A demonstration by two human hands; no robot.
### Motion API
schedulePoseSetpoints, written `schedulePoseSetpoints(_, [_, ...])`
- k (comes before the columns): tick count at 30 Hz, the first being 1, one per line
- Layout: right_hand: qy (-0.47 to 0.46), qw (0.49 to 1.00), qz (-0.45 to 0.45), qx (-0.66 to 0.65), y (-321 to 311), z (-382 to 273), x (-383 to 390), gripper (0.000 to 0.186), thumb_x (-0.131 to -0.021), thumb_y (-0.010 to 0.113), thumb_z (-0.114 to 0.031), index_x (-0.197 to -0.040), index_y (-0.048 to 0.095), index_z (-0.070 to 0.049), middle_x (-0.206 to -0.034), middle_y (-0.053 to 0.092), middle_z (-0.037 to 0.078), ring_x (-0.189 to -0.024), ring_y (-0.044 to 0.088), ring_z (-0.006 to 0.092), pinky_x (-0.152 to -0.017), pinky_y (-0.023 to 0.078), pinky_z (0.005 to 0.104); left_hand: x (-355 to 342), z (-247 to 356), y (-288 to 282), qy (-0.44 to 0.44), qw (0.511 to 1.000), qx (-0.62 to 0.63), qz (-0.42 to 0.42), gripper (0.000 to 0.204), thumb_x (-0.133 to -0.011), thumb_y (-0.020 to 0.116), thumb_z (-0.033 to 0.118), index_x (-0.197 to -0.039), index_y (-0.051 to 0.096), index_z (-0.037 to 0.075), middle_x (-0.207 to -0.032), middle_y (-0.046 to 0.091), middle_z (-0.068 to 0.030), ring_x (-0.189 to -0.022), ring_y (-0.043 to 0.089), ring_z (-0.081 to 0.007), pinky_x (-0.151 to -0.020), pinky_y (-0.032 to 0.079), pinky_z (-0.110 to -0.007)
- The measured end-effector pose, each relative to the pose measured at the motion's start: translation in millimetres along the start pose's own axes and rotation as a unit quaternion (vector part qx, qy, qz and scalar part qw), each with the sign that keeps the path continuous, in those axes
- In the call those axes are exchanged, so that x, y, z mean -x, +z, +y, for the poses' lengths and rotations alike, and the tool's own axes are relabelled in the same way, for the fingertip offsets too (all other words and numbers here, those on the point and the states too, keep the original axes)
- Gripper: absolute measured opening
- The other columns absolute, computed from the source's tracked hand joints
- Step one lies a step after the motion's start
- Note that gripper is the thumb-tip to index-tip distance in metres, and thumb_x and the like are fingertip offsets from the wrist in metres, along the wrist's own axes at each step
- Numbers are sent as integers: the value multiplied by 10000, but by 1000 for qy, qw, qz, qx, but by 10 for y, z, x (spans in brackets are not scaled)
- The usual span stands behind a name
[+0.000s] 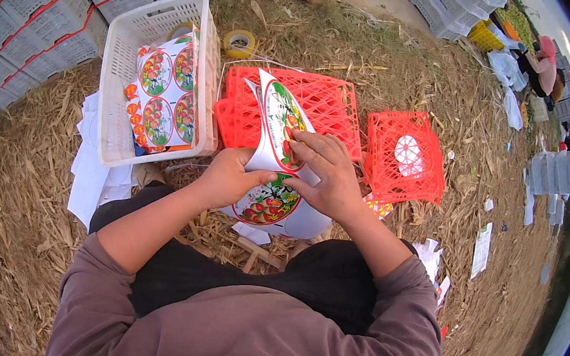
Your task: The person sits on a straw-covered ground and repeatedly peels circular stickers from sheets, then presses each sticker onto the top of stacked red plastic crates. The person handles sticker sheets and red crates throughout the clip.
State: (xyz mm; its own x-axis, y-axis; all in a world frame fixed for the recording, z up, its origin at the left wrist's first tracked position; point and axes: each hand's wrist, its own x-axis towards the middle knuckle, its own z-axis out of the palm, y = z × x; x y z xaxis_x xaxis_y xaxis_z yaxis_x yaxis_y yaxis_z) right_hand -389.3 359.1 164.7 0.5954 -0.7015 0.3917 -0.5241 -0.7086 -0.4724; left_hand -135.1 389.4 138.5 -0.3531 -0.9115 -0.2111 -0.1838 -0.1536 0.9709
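My left hand grips a white sheet of printed round fruit labels, its thumb on the front near the middle. My right hand pinches the same sheet, with fingers on its raised, curled upper part; whether that part is peeling apart or folded I cannot tell. Behind the sheet lie stacked red plastic lattice lids. To the left, a white plastic crate holds more label sheets. To the right, another red lattice piece has a white round shape on it.
Stacked grey crates stand at upper left; translucent crates stand at right. A yellow tape roll lies beyond the white crate on straw-strewn ground. A person in pink is at upper right, near a yellow basket.
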Motion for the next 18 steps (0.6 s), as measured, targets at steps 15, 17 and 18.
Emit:
schedulePoseSetpoints(15, [149,940,18,-307,422,14,162,127,-962,729,-14,-1077,767,24,-1096,777,139,-1046,736,254,-933,577,368,104,-31,172,173,962,-198,67,271,-929,741,121,-1172,731,2,-1106,725,-212,-1029,713,-403,-880,567,-445])
schedulePoseSetpoints(17, [188,931,17,-314,406,52,167,113,-991,714,-36,-1068,761,33,-1076,767,118,-1032,716,213,-924,564,344,88,-45,159,146,974,-166,54,270,-928,745,125,-1166,730,-3,-1094,731,-211,-1024,725,-385,-877,567,-435])
schedulePoseSetpoints(18, [205,928,25,-310,394,85,161,110,-997,714,-48,-1057,757,34,-1058,760,107,-1009,706,194,-905,560,336,80,-55,157,130,981,-138,48,271,-928,748,130,-1162,730,-7,-1082,738,-212,-1019,734,-372,-875,567,-429])
